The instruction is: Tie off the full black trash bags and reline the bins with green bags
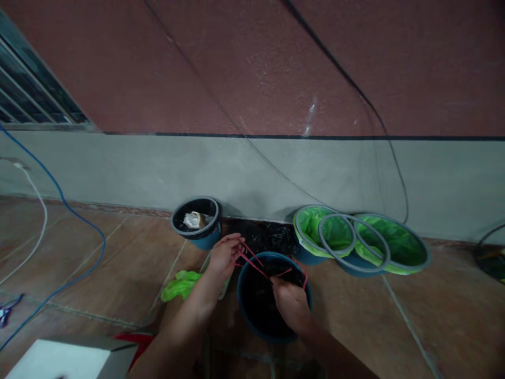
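A blue bin (246, 310) stands on the tiled floor right in front of me, lined with a black bag (260, 300) that has thin red drawstrings (252, 261). My left hand (224, 255) is at the bin's far left rim, fingers closed on a red drawstring. My right hand (290, 302) reaches over the bin's right side, fingers curled into the bag's edge where another red string runs. More loose black bag material (272, 236) lies behind the bin against the wall.
A small blue bin (197, 218) with a black liner and crumpled paper stands at the wall to the left. Two green-lined bins (313, 231) (398, 247) with grey rings lean at the right. A green bag (179, 284) lies on the floor. Cables cross the left floor.
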Available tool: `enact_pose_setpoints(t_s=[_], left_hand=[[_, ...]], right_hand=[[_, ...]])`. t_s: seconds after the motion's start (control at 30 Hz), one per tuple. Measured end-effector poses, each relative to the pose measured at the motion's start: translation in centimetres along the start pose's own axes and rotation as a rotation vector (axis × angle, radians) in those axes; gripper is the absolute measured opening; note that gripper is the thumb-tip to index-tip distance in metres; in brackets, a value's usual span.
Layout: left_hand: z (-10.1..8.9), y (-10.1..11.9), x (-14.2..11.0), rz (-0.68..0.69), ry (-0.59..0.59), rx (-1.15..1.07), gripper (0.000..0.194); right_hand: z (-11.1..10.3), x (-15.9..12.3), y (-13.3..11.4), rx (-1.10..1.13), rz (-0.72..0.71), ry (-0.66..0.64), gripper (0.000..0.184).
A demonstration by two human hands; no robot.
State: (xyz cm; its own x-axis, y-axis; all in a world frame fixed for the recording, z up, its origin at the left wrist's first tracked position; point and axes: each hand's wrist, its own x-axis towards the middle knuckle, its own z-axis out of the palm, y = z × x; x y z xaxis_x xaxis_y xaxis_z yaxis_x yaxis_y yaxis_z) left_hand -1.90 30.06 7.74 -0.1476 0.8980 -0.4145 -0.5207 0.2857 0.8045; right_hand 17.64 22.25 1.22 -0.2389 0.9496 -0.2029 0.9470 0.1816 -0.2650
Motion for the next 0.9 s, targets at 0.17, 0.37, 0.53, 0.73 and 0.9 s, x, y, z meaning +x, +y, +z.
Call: enact_pose_setpoints(t_s=[0.17, 0.37, 0.53, 0.73, 0.9], left_hand=[[-0.4, 0.2, -0.3, -0.032, 0.009, 0.146, 0.022], [-0.4, 0.4, -1.2, 0.006, -0.073, 0.369, 0.021], [0.1, 0.4, -1.8, 0.052, -0.183, 0.562, 0.019], [2.1, -2.1, -2.2, 0.119, -0.402, 0.740, 0.026], [3.9, -6.7, -3.0, 0.272, -0.513, 1.077, 0.063]], right_hand=[[0.3, -0.2, 2.0, 0.031, 0.053, -0.021, 0.033], [0.2, 0.0, 2.8, 0.151, 0.113, -0.062, 0.026], [-2.8, 1.5, 4.0, 0.699, 0.063, 0.101, 0.032], [-9.5, 1.9, 5.6, 1.127, 0.077, 0.254, 0.038], [-11.5, 1.0, 5.4, 1.177, -0.049, 0.177, 0.034]])
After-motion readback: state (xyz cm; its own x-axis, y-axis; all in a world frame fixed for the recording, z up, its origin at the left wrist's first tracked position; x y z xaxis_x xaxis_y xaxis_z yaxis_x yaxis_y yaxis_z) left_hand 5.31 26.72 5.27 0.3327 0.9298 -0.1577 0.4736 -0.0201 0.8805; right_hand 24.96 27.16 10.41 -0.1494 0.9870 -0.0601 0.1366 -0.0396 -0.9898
